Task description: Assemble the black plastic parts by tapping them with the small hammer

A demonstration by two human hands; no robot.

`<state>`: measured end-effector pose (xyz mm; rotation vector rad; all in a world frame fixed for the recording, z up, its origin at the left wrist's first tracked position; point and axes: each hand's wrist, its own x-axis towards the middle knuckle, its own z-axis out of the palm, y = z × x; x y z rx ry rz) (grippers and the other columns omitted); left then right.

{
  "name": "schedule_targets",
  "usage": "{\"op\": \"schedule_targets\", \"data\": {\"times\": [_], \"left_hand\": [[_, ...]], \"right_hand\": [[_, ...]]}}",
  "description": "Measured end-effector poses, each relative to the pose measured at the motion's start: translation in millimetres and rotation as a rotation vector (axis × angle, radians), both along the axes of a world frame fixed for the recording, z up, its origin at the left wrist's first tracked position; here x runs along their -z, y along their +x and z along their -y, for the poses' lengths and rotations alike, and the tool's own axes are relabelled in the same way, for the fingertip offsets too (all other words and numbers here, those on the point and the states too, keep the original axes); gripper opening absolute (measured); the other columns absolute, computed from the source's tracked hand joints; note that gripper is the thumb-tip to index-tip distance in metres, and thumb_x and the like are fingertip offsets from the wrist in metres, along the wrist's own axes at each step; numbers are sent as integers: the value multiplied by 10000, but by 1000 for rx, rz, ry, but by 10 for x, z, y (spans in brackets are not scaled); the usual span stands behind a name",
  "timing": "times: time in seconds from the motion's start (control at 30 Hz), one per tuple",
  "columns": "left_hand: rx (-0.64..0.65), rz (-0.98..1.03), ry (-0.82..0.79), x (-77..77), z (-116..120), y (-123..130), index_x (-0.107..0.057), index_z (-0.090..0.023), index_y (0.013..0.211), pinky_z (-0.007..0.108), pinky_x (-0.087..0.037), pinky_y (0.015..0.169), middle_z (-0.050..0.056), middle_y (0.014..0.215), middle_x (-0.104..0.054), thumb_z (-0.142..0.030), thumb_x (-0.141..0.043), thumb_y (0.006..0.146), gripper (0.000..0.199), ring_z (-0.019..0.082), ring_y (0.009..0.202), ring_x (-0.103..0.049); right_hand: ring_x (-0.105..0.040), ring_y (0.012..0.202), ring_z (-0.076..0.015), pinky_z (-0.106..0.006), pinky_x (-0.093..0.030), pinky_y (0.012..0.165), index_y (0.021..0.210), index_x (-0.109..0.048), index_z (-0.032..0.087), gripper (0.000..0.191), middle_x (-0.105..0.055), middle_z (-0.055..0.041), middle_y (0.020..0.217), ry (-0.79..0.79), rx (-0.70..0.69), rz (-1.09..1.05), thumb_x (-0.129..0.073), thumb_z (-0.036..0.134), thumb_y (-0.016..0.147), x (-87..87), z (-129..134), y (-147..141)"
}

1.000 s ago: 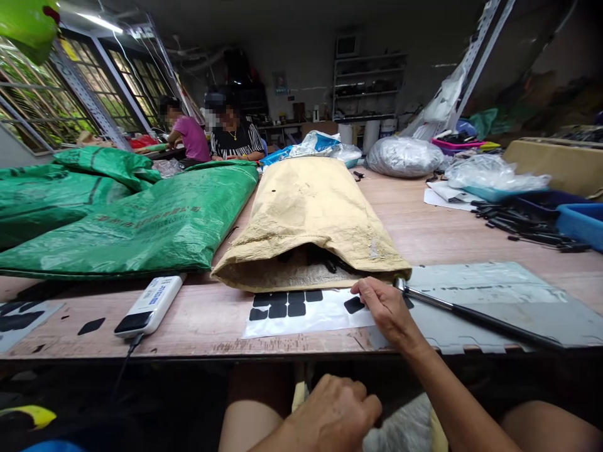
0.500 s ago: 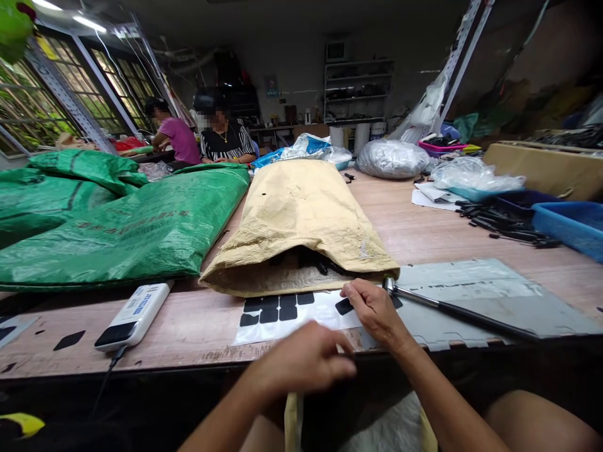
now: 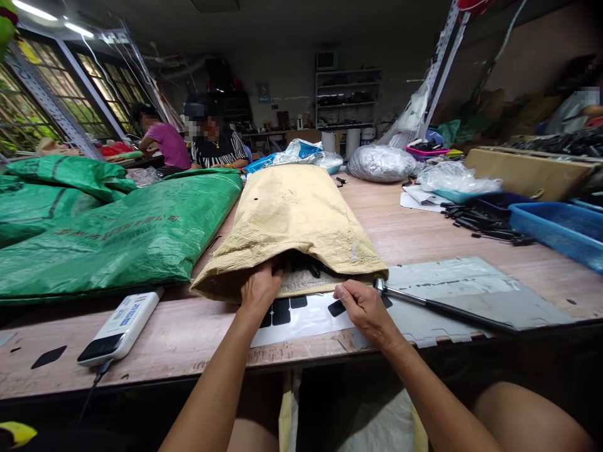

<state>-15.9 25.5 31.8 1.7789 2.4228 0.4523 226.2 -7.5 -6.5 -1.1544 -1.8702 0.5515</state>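
Observation:
A tan woven sack (image 3: 301,213) lies on the table with its open mouth toward me, dark pieces showing inside. My left hand (image 3: 260,289) reaches into the left part of the mouth; its fingertips are hidden in shadow. Just in front of the sack's right corner, my right hand (image 3: 360,304) is closed, the thing between its fingers too small to make out. Under it lies a white sheet (image 3: 306,320) with black rounded stickers. A tool with a black handle (image 3: 461,316) rests on a grey board (image 3: 475,282) at the right.
Green sacks (image 3: 136,232) fill the left side, with a white power bank (image 3: 121,326) and its cable in front. At the right are black parts (image 3: 490,224), a blue tray (image 3: 560,226) and a cardboard box (image 3: 527,172). People sit farther back.
My left hand has moved from the table's front edge up into the sack's mouth. My right hand stays near the sack's right corner, still closed. The camera view has shifted slightly.

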Motion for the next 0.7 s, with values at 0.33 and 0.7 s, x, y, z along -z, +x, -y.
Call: {"op": "schedule_targets", "data": {"times": [0.33, 0.7], "left_hand": [[688, 216, 88, 96, 642, 253, -740, -212, 925, 348, -422, 837, 52, 923, -693, -282, -664, 888, 110, 241, 938, -578], [652, 460, 92, 207, 595, 412, -754, -221, 904, 341, -420, 856, 21, 913, -699, -230, -749, 766, 139, 232, 936, -565]], "right_hand": [[-523, 716, -168, -317, -418, 726, 774, -627, 217, 240, -606, -26, 719, 334, 311, 34, -518, 312, 964, -79, 111, 146], [-589, 908, -224, -353, -415, 795, 944, -704, 244, 130, -677, -32, 923, 125, 386, 575, -618, 316, 880, 71, 75, 1143]]}}
